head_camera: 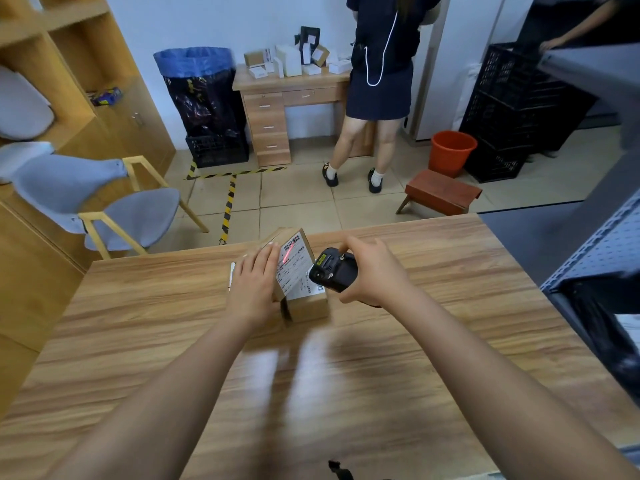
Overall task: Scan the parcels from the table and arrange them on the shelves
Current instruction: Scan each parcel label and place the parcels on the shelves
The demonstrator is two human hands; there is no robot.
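Note:
A small cardboard parcel (292, 251) with a white shipping label stands tilted on the wooden table (450, 323). My left hand (254, 284) grips its left side and tips the label toward the right. A red scan line crosses the label's barcode. My right hand (372, 271) holds a black handheld scanner (332, 270) aimed at that label, close to it. A second cardboard parcel (308, 304) with a label lies under and just in front of the tilted one. A white edge shows to the left of my left hand.
Grey metal shelving (602, 244) stands at the right, wooden shelves (52, 46) at the left. A grey chair (114, 206), a small stool (441, 192) and an orange bucket (452, 152) stand beyond the table. A person (377, 81) stands at a far desk (277, 109) with small boxes.

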